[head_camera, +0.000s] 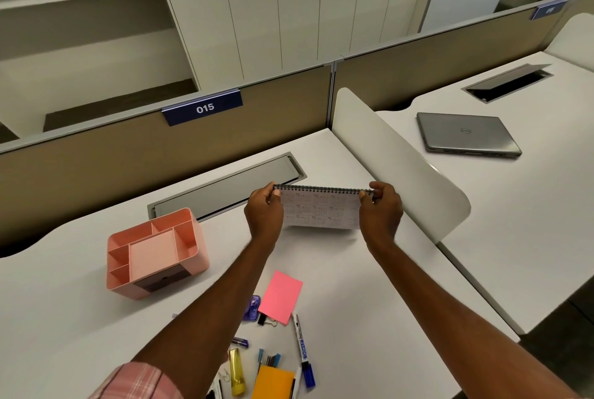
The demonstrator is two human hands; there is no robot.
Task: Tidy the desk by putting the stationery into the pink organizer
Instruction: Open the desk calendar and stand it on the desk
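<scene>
A spiral-bound desk calendar (321,210) stands upright on the white desk (369,286), its wire binding on top. My left hand (263,215) pinches its upper left corner and my right hand (381,212) pinches its upper right corner. The pink organizer (154,250), with several empty compartments and a dark drawer front, sits to the left of the calendar. Near the front edge lie a pink sticky pad (281,295), a blue-capped marker (302,350), a yellow highlighter (237,371), an orange pad (273,382), a black binder clip (266,321) and a purple item (252,307).
A grey cable tray lid (225,189) is set into the desk behind the calendar. A white curved divider (395,160) rises on the right, with a shut grey laptop (466,136) on the neighbouring desk. A tan partition (128,154) labelled 015 runs along the back.
</scene>
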